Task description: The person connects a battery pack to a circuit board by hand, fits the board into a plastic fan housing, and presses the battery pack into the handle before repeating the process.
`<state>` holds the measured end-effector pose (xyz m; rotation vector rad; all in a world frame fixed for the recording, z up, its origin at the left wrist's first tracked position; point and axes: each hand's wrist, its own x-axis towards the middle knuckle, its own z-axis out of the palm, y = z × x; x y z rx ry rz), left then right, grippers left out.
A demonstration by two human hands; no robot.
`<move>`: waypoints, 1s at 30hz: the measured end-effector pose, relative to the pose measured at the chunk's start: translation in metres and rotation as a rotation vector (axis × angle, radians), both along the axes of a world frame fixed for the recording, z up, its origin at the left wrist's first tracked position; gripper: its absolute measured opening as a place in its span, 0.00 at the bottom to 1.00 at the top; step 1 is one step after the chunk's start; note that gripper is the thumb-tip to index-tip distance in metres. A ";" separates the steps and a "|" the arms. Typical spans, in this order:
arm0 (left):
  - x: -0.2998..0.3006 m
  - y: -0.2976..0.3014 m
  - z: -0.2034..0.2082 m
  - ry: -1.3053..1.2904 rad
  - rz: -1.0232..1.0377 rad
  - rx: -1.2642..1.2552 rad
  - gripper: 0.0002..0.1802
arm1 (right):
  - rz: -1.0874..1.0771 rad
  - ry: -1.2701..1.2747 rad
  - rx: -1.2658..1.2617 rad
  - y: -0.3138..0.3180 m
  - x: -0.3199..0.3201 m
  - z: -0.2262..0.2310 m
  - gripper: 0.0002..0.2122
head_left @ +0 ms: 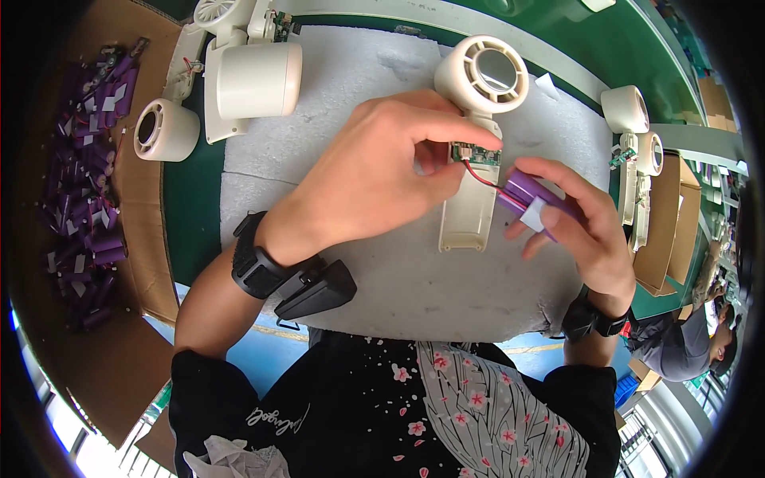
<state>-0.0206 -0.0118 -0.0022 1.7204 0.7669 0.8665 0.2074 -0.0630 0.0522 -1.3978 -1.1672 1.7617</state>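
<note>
A cream handheld fan (456,73) lies on the grey foam pad (398,295), its hollow handle shell (464,221) pointing toward me. My left hand (382,163) pinches a small green circuit board (483,155) over the top of that handle, thumb and forefinger at its edges. From the board's white plug, red and black wires run to a purple battery (523,186) with a white sticker. My right hand (586,219) grips this battery, tilted, just right of the handle. Its fingers partly cover the battery.
On the left stands a cardboard box (151,231) with many purple batteries (103,179). More cream fan parts (259,80) lie at the back left, others (625,109) at the right. Beyond them is another open carton (668,231). A person (677,342) is at the far right.
</note>
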 end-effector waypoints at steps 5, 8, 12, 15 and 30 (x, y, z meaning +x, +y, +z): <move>0.002 0.002 0.000 -0.016 0.038 -0.067 0.18 | 0.080 -0.501 0.179 0.004 0.011 -0.006 0.17; 0.003 0.000 0.004 0.007 0.033 -0.070 0.19 | 0.137 -0.760 0.604 0.002 0.008 -0.007 0.13; 0.001 -0.003 0.005 0.054 0.027 -0.068 0.19 | 0.179 -0.885 0.859 0.000 0.009 -0.008 0.11; 0.000 -0.005 0.005 0.043 0.040 -0.062 0.19 | 0.213 -0.873 1.054 0.000 0.007 -0.013 0.09; 0.006 -0.006 0.001 -0.017 0.090 0.002 0.17 | 0.299 -1.025 1.090 -0.010 -0.010 -0.007 0.08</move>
